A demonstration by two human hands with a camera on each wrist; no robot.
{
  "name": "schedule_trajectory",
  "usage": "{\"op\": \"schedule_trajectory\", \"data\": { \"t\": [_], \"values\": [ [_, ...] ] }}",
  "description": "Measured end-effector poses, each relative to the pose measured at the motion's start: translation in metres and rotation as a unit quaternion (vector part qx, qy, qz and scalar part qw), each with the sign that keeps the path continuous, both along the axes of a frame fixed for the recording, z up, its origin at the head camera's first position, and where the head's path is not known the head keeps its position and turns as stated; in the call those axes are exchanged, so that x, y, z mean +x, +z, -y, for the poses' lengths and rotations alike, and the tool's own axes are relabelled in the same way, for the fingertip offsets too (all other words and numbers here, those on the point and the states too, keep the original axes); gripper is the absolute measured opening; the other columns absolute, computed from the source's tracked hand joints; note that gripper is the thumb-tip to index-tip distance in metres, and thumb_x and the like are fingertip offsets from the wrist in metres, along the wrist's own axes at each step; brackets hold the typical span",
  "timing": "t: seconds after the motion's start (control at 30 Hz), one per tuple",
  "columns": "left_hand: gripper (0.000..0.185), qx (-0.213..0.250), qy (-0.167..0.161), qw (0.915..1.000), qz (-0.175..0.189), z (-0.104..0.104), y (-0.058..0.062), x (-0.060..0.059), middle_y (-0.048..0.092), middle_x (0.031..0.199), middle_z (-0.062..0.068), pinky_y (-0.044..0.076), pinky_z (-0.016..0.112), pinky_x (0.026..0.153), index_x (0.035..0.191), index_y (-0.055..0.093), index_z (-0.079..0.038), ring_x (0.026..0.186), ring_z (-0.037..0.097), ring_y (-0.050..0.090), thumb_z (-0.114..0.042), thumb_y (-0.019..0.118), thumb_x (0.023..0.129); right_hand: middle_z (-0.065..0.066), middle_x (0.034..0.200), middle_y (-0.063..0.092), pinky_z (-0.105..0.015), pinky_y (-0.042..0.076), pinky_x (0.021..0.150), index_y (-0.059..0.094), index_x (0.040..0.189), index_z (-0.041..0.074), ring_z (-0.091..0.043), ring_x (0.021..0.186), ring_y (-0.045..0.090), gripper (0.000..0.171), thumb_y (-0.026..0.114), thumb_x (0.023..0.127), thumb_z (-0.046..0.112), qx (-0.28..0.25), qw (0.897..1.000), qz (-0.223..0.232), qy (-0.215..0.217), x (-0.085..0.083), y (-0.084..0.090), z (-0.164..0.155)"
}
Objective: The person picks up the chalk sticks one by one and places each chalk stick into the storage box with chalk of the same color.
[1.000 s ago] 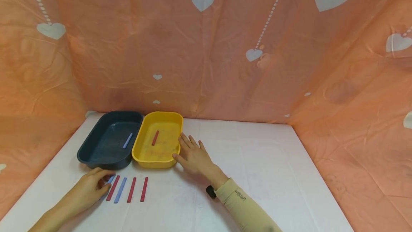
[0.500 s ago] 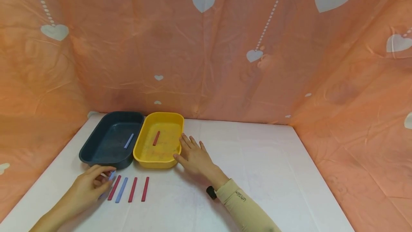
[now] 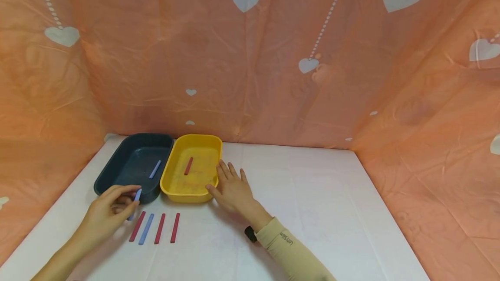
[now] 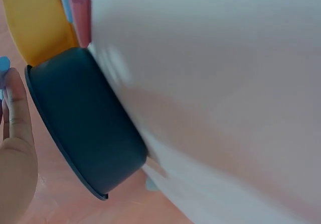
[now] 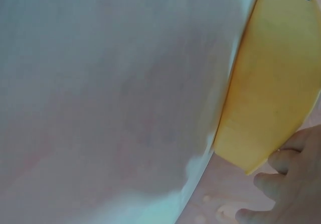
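We are pinching a short blue stick (image 3: pixel 136 196) between the thumb and fingertips of our left hand (image 3: pixel 107 214), fingers curled round it, and holding it just above the white table (image 3: pixel 332 211) at the near rim of the dark blue tray (image 3: pixel 117 176). In the left wrist view we are seeing only the stick's blue tip (image 4: pixel 4 64) poking out beside our fingers, with the tray's dark wall close by. Another blue stick (image 3: pixel 154 169) is lying inside that tray.

Just right of our left hand, four sticks are lying side by side on the table: a red one (image 3: pixel 137 226), a blue one (image 3: pixel 146 229), and two more red ones (image 3: pixel 159 228) (image 3: pixel 175 227).

Further right, the yellow tray (image 3: pixel 205 145) is standing against the dark one, holding a single red stick (image 3: pixel 188 165).

We are resting our right hand (image 3: pixel 231 189) flat on the table with the fingers straight and spread, gripping nothing, its thumb and fingertips touching the yellow tray's right wall. A beige sleeve (image 3: pixel 291 253) is covering that forearm. An orange curtain with white hearts (image 3: pixel 273 55) is hanging behind everything.
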State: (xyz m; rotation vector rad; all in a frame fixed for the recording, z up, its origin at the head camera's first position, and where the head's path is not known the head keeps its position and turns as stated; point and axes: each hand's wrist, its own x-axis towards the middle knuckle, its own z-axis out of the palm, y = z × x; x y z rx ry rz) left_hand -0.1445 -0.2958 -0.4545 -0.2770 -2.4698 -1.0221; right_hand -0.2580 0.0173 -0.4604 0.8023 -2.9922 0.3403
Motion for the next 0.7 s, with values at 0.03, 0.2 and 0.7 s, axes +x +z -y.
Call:
{"op": "schedule_trajectory", "data": {
  "t": [0.03,0.2,0.7],
  "values": [
    [0.042,0.000,0.005,1.0000,0.001,0.000,0.002,-0.002,0.061,0.104,0.007,0.051,0.008,0.066,0.121,0.070,0.001,0.080,-0.005,0.058,0.013,0.079,0.082,-0.004,0.172,0.024,-0.059,0.022,0.123,0.032,0.164,0.010,-0.028,0.157,0.026,0.075,0.038,0.107,0.059,0.003,1.000,-0.002,-0.002,0.001,0.001,0.001],
    [0.042,0.007,0.014,0.9999,-0.007,-0.001,0.007,-0.012,0.060,0.106,0.007,0.049,0.007,0.066,0.123,0.069,0.001,0.081,-0.008,0.057,0.012,0.078,0.084,-0.004,0.173,0.021,-0.056,0.020,0.125,0.030,0.164,0.009,-0.026,0.158,0.023,0.077,0.036,0.107,0.061,0.014,1.000,-0.009,-0.012,0.002,-0.001,0.005],
    [0.038,0.023,0.026,0.9993,-0.015,0.003,0.022,-0.055,0.063,0.109,0.014,0.047,0.005,0.066,0.127,0.068,0.001,0.086,-0.019,0.051,0.002,0.077,0.090,-0.008,0.173,0.019,-0.055,0.016,0.126,0.027,0.164,0.006,-0.026,0.159,0.019,0.085,0.034,0.105,0.067,-0.006,1.000,-0.009,-0.016,0.002,-0.004,0.009]
  ]
}}
